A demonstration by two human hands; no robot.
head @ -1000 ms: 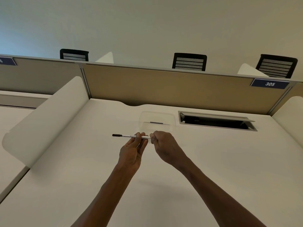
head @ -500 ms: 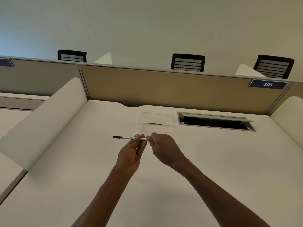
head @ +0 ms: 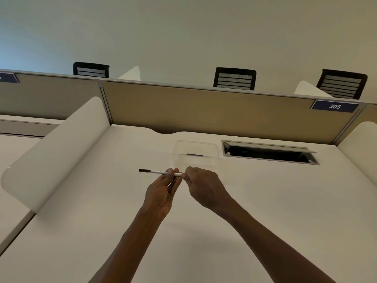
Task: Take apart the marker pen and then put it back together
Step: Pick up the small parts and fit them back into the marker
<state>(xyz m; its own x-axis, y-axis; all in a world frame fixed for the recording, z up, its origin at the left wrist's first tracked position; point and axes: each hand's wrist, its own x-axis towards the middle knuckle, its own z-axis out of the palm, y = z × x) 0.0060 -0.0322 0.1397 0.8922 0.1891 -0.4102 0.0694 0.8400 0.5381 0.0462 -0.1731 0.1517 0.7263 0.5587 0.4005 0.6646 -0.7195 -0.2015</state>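
Observation:
A thin white marker pen (head: 156, 171) with a black end pointing left is held level above the white desk (head: 102, 211). My left hand (head: 161, 193) pinches its barrel from below, near the right part. My right hand (head: 204, 186) is closed over the pen's right end, fingertips touching the barrel; that end is hidden inside the fingers, so I cannot tell whether a cap is there.
A clear plastic container (head: 194, 153) stands just behind the hands. An open cable hatch (head: 269, 153) lies to the back right. A tan partition (head: 224, 113) with a "305" label closes the back; white curved dividers (head: 55, 152) flank the desk.
Both hands and the pen have held almost the same place; the right hand's fingertips have closed in slightly on the pen's right end.

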